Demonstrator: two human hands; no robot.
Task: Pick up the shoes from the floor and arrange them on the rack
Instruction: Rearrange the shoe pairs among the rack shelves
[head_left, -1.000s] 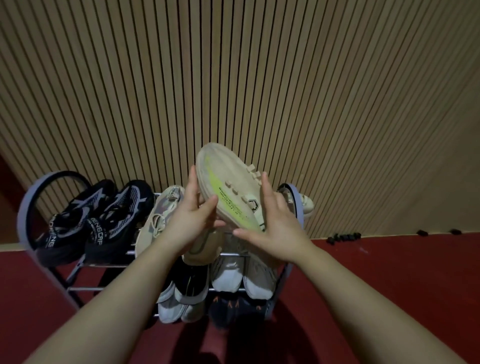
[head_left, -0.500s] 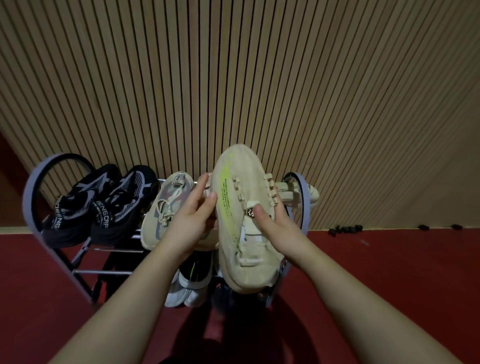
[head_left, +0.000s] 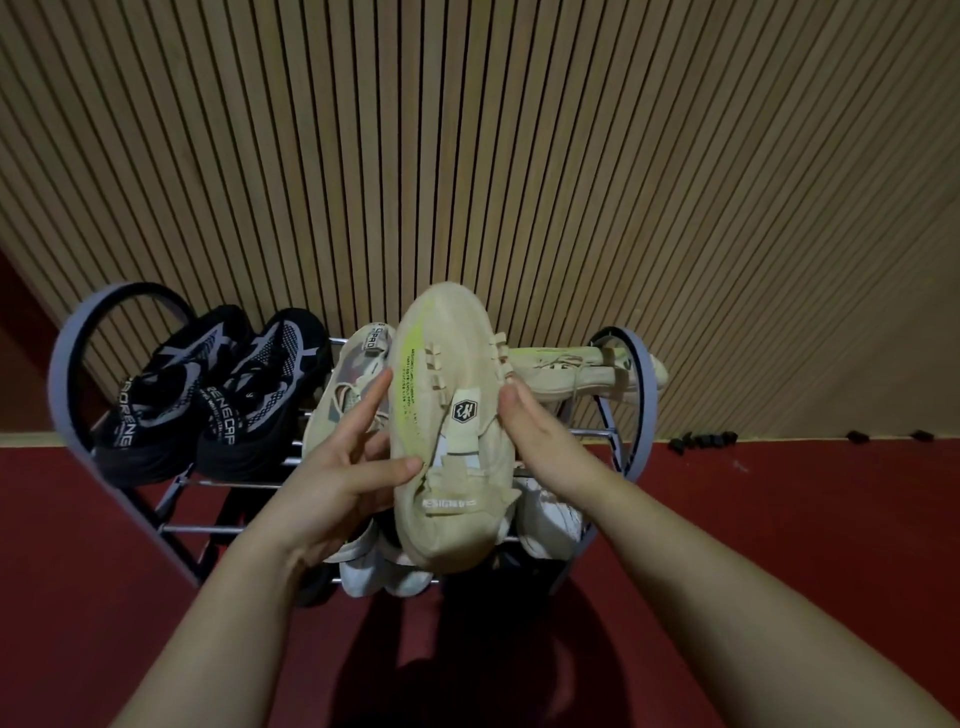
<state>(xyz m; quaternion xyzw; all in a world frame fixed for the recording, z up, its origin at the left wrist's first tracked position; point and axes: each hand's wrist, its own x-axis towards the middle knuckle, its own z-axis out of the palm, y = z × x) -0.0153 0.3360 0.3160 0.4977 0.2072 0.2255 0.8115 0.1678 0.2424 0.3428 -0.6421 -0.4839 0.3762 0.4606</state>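
Beige shoe (head_left: 452, 431) now faces me with its upper, toe pointing at the slatted wall (head_left: 467, 156). A second ago it leaned to the left and showed me mostly its flank. Half a second ago it was already turned this way, and since then my left thumb has slid down onto the upper near the tongue.

It is a knit sneaker with a yellow-green stripe and small dark print down its left side, flat lace loops, a hexagonal badge on the tongue and a white strip of lettering at the collar.

I hold it in the air over the right half of the rack (head_left: 72, 364), its heel covering the front rails. My left grip (head_left: 343, 467) is spread apart, fingers straight along the shoe's left side, thumb tip pressing the upper. My right grip (head_left: 545, 441) is clamped on the right edge, thumb on top, fingers hidden behind.

On the top tier, a black pair (head_left: 208, 400) sits at the left end, a pale sneaker (head_left: 343, 395) just left of the held one, and a matching beige shoe (head_left: 571, 369) lies at the right end. White shoes (head_left: 550, 514) rest on a lower tier.
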